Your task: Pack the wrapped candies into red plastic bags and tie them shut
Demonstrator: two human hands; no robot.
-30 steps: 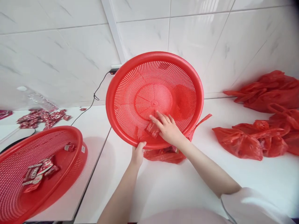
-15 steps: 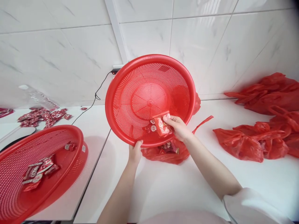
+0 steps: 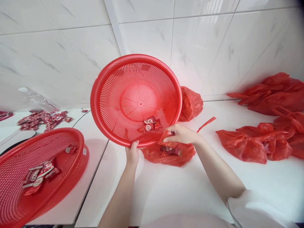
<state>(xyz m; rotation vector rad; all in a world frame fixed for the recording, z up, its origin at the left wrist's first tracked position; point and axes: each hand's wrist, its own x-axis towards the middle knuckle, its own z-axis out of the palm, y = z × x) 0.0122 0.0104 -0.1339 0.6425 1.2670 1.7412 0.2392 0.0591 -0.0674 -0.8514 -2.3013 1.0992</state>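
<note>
A round red plastic basket point(image 3: 140, 95) is tipped toward me, its mouth facing me. My left hand point(image 3: 132, 154) is closed on its lower rim. Several small red snack packets point(image 3: 149, 125) lie inside near the lower wall. Just past the basket's lower right rim, my right hand point(image 3: 181, 134) is closed on a red snack packet point(image 3: 168, 135), partly covered by its fingers. Beneath that packet lies an open red plastic bag point(image 3: 171, 160) with dark red wrapped snacks point(image 3: 169, 150) in it.
At left stands another red basket point(image 3: 73, 139) with several packets inside. Behind it lie a pile of small red packets point(image 3: 42, 120) and a clear bottle point(image 3: 39, 100). A filled red bag point(image 3: 192, 104) stands by the wall; more red bags point(image 3: 251, 145) lie at right.
The tipped basket has shifted left with my left hand, uncovering the bag behind. My right hand has brought the packet from inside the basket to over the open bag.
</note>
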